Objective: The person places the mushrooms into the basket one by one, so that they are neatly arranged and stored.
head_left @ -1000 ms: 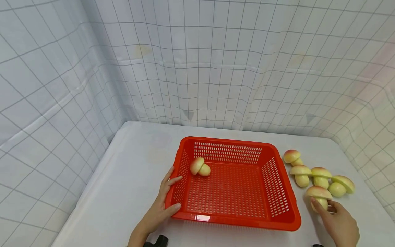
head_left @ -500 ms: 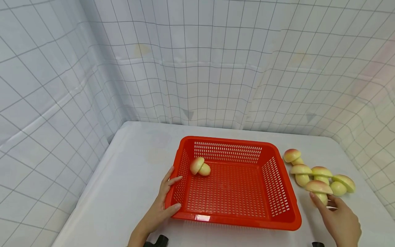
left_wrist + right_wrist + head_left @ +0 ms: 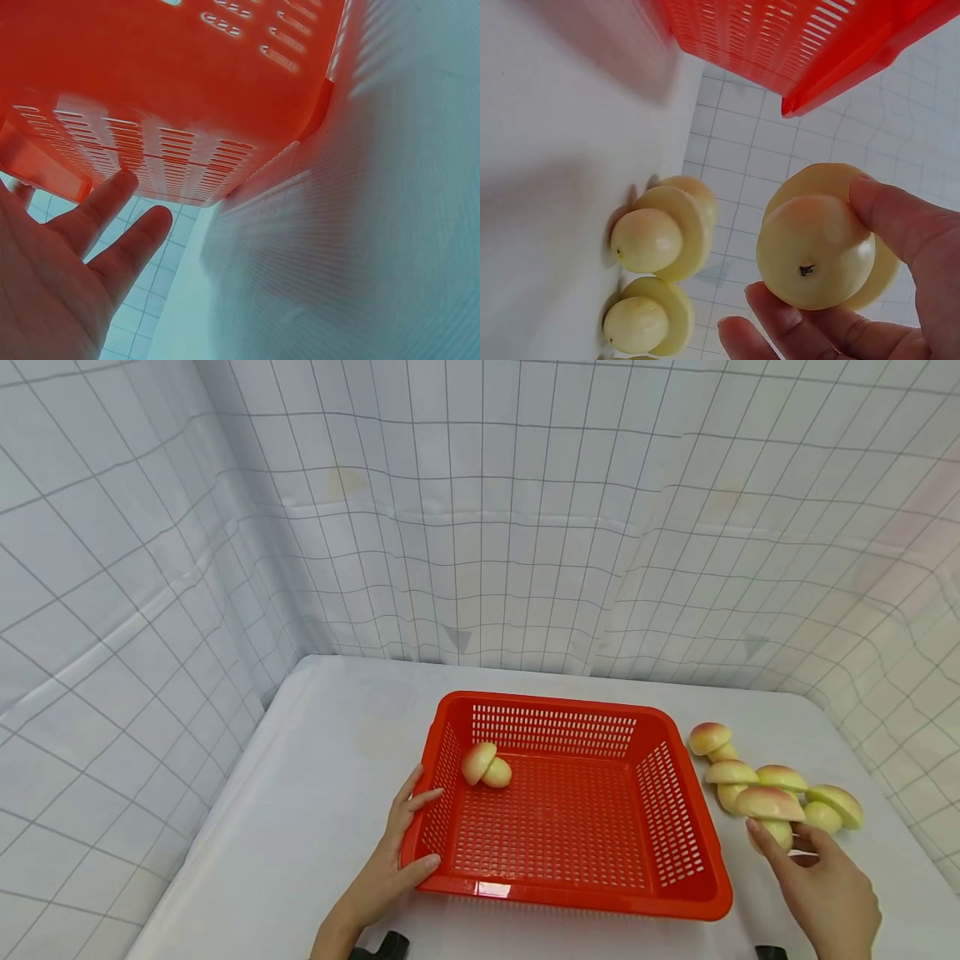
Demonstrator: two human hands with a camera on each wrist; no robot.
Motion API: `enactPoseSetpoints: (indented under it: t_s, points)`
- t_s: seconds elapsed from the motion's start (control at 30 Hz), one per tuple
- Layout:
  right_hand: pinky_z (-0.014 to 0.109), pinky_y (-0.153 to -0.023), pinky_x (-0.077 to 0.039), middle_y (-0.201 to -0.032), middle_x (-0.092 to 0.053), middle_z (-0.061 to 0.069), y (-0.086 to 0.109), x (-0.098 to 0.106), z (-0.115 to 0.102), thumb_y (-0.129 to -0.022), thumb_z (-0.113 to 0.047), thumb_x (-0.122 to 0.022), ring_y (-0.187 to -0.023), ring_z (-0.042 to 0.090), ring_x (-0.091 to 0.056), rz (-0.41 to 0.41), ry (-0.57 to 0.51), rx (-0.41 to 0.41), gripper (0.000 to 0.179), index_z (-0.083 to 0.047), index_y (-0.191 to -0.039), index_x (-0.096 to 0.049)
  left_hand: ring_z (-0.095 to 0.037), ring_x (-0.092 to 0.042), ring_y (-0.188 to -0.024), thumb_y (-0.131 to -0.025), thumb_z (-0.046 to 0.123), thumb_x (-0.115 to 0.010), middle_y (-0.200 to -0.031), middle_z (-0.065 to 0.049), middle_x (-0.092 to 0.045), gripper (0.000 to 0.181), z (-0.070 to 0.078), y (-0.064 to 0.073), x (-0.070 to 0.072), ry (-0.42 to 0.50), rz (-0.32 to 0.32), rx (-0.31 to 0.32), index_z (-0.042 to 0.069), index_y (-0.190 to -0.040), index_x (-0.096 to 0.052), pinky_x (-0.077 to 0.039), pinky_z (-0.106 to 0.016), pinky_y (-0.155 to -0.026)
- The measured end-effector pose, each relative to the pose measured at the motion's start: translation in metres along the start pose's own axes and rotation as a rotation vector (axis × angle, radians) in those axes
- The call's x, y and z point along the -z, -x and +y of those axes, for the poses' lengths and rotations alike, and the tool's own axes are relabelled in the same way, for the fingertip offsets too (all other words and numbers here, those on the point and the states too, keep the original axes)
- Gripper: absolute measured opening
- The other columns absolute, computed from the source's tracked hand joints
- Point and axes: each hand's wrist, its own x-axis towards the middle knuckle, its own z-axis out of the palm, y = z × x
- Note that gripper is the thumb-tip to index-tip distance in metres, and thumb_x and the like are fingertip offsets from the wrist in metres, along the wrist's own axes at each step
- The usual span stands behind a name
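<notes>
With thumb and fingers around the stem, my right hand (image 3: 828, 885) holds a toy mushroom (image 3: 770, 804) with a yellow-pink cap, right of the basket. In the right wrist view the mushroom's pale stem end (image 3: 814, 251) faces the camera, raised off the table. A red perforated plastic basket (image 3: 570, 902) stands mid-table. My left hand (image 3: 386, 868) grips its left rim near the front corner, thumb and one finger over the edge. The left wrist view shows other fingers (image 3: 131, 251) along the basket's outer wall. One mushroom (image 3: 480, 764) lies inside, at the left.
Several more toy mushrooms (image 3: 832, 806) cluster on the white table (image 3: 300, 810) right of the basket, partly behind the held one. White grid-patterned sheets (image 3: 525, 527) hang behind and at both sides.
The right hand has raised the mushroom from the table and shifted it slightly left; it now overlaps the mushrooms behind it. The left hand and the basket stay in place.
</notes>
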Motion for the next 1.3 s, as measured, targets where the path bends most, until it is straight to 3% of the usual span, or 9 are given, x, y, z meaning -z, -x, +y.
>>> enactPoseSetpoints:
  t_s: [0.2, 0.6, 1.0, 1.3]
  points:
    - [0.052, -0.073, -0.038, -0.123, -0.056, 0.022, 0.008, 0.003, -0.011, -0.081, -0.069, -0.054, -0.104, 0.038, -0.055, 0.015, -0.011, 0.02, 0.082, -0.001, -0.128, -0.051, -0.032, -0.001, -0.139, -0.084, 0.012, -0.061, -0.157, 0.006, 0.004, 0.065, -0.001, 0.0, 0.0, 0.014, -0.002, 0.002, 0.013, -0.144, -0.033, -0.043, -0.045, -0.093]
    - [0.045, -0.065, -0.039, -0.105, -0.065, 0.02, 0.022, 0.002, -0.033, -0.08, -0.065, -0.06, -0.095, 0.034, -0.059, 0.062, -0.028, 0.153, 0.075, -0.003, -0.123, -0.057, -0.033, -0.002, -0.139, -0.085, 0.013, -0.061, -0.157, 0.006, 0.004, 0.065, 0.0, 0.0, 0.001, -0.017, 0.007, -0.012, 0.013, -0.143, -0.034, -0.044, -0.047, -0.092]
    - [0.035, -0.058, -0.041, -0.088, -0.068, 0.009, 0.022, 0.0, -0.055, -0.079, -0.048, -0.073, -0.081, 0.028, -0.062, 0.121, -0.064, 0.455, 0.049, -0.007, -0.104, -0.065, -0.032, -0.002, -0.139, -0.085, 0.012, -0.061, -0.157, 0.006, 0.004, 0.065, -0.002, 0.001, -0.001, 0.009, 0.0, -0.004, 0.013, -0.144, -0.033, -0.045, -0.043, -0.092]
    - [0.029, -0.057, -0.045, -0.081, -0.065, -0.002, 0.014, 0.008, -0.077, -0.076, -0.043, -0.077, -0.076, 0.023, -0.062, 0.046, -0.055, 0.671, 0.038, -0.013, -0.095, -0.064, -0.032, -0.001, -0.139, -0.085, 0.011, -0.061, -0.157, 0.006, 0.005, 0.065, -0.001, 0.001, 0.0, -0.01, -0.001, -0.013, 0.013, -0.144, -0.033, -0.042, -0.049, -0.093]
